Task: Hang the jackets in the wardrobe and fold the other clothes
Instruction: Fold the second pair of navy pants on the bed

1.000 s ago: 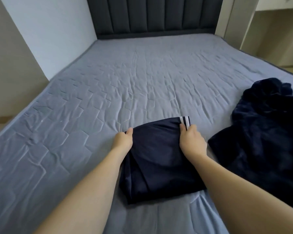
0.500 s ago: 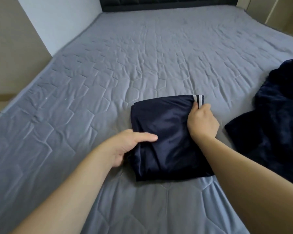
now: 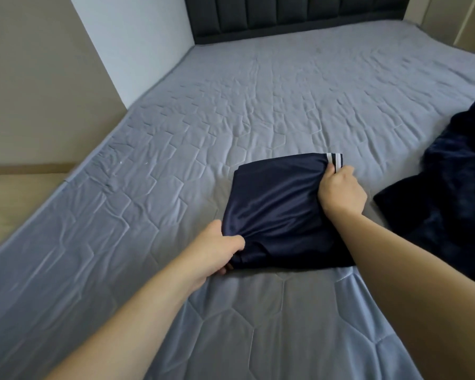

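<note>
Folded garment: a navy garment [image 3: 280, 212] folded into a compact, roughly square packet; a white-and-dark striped band shows at its far right corner.
Garment location: flat on the bed [image 3: 258, 105], near its front edge and right of centre.
Left hand: the left hand [image 3: 217, 250] meets the packet's near left corner; the thumb lies on top of the cloth and the fingers curl beneath the edge, so the grip is closed on that corner and the cloth gathers into creases there.
Right hand: the right hand [image 3: 342, 192] sits at the far right corner, knuckles up, fingers curled and pinching the cloth just beside the striped band.
Arms: both forearms are bare and reach forward from the lower frame edge, the right one crossing the packet's near right corner.
Garment material: smooth, slightly glossy fabric with soft highlights.
Dark pile: a fuzzy navy garment [image 3: 450, 187] lies crumpled on the bed, just right of the packet and apart from it.
Bed surface: grey-blue quilted cover with stitched angular cells and fine wrinkles.
Headboard: a dark padded headboard [image 3: 285, 15] with vertical channels.
</note>
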